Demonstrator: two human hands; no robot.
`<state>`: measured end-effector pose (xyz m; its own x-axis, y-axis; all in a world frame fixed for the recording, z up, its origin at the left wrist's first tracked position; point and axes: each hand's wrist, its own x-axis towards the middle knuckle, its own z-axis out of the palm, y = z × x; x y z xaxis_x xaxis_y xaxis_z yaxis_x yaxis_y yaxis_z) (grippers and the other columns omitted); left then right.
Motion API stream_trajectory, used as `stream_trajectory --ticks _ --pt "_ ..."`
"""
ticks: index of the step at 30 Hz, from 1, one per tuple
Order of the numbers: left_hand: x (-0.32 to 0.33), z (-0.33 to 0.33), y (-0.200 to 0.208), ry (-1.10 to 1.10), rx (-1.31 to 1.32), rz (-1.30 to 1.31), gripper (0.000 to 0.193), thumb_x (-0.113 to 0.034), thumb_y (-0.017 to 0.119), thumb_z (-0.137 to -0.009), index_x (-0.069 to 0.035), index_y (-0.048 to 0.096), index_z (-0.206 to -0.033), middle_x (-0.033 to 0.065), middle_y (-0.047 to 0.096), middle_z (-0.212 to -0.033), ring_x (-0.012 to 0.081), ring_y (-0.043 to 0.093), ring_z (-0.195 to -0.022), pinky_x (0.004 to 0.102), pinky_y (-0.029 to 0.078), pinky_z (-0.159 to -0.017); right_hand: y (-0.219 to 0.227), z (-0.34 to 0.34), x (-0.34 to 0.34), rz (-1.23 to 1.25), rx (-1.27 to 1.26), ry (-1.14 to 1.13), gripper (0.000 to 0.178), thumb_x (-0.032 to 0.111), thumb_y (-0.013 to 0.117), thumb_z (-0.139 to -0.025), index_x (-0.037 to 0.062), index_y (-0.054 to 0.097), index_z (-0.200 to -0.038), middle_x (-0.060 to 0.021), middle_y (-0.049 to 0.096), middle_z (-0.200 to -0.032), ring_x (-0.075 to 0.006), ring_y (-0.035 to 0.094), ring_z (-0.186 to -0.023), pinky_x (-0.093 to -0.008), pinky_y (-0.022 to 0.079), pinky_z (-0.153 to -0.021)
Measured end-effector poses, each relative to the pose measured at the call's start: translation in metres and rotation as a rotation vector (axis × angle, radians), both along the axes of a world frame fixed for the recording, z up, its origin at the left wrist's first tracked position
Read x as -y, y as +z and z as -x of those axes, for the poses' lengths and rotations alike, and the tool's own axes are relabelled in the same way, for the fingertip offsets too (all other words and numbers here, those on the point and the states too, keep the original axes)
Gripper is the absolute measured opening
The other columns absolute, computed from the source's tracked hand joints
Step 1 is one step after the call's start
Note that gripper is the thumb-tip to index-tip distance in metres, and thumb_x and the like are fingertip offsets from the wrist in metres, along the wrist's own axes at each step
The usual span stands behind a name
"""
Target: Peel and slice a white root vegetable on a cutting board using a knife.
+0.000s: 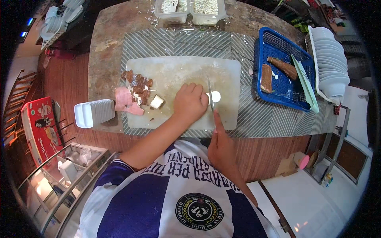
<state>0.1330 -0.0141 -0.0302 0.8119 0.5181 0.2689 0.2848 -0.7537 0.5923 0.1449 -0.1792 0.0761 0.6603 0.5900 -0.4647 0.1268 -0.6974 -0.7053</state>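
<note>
On the white cutting board (178, 69), my left hand (189, 102) is closed over a peeled white root, apparently cassava; most of it is hidden under my fingers. A knife (210, 89) stands with its blade across the root just right of that hand. My right hand (220, 144) grips its handle, the index finger stretched along it. Against the blade's right side lies a round white slice (216, 96). Left of my left hand are a white chunk with a brown edge (157, 102), brown peelings (139, 82) and pink peel-like pieces (127, 100).
Two clear tubs of small white bits (206, 16) stand at the far edge. On the right, a blue basket (260, 59) holds brown unpeeled roots (283, 67) and a pale green flat object (305, 83). Beyond is a rack of white bowls (327, 59). Stacked white trays (94, 113) sit left.
</note>
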Motion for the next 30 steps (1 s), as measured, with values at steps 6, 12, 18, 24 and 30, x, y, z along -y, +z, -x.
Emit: stream_trajectory --ticks 6,12,18,24,30 --pt "0.001 -0.001 -0.001 0.019 0.014 -0.038 0.009 -0.011 0.064 -0.077 -0.005 0.057 -0.075 0.0139 0.057 -0.076 0.0353 0.055 -0.070 0.0466 0.047 -0.063 0.002 0.003 0.000 0.012 0.027 0.064 0.062 0.001 0.041 -0.100 0.0116 0.028 -0.160 -0.0361 0.064 -0.110 -0.0530 0.064 -0.097 -0.0500 0.051 -0.085" --pt "0.001 0.000 0.002 0.008 -0.027 0.001 0.008 -0.012 0.063 -0.082 -0.005 0.059 -0.080 0.0142 0.057 -0.078 0.0355 0.056 -0.075 0.0470 0.048 -0.067 0.017 -0.002 -0.005 0.089 -0.039 0.088 0.072 -0.002 0.046 -0.094 0.0112 0.023 -0.161 -0.0327 0.065 -0.091 -0.0519 0.065 -0.083 -0.0519 0.051 -0.076" --pt "0.001 0.000 0.001 0.011 -0.037 0.013 0.008 -0.012 0.063 -0.082 -0.005 0.059 -0.081 0.0137 0.057 -0.078 0.0358 0.056 -0.076 0.0468 0.048 -0.067 0.015 -0.002 -0.008 0.107 0.016 0.139 0.080 -0.003 0.049 -0.089 0.0096 0.018 -0.162 -0.0305 0.064 -0.081 -0.0494 0.065 -0.076 -0.0554 0.050 -0.070" --pt "-0.001 -0.002 0.001 -0.001 -0.019 0.000 0.011 -0.012 0.065 -0.077 -0.006 0.056 -0.076 0.0131 0.056 -0.077 0.0346 0.055 -0.073 0.0463 0.047 -0.063 0.024 -0.004 -0.020 0.288 -0.053 0.176 0.088 0.000 0.053 -0.086 0.0103 0.011 -0.162 -0.0255 0.063 -0.070 -0.0468 0.064 -0.066 -0.0587 0.050 -0.063" --pt "-0.002 -0.002 0.000 -0.005 -0.050 0.015 0.010 -0.013 0.064 -0.078 -0.006 0.056 -0.076 0.0128 0.056 -0.076 0.0346 0.055 -0.073 0.0463 0.047 -0.064 0.024 -0.007 -0.023 0.319 -0.080 0.217 0.090 0.001 0.053 -0.086 0.0101 0.005 -0.162 -0.0271 0.063 -0.070 -0.0478 0.064 -0.066 -0.0587 0.050 -0.063"
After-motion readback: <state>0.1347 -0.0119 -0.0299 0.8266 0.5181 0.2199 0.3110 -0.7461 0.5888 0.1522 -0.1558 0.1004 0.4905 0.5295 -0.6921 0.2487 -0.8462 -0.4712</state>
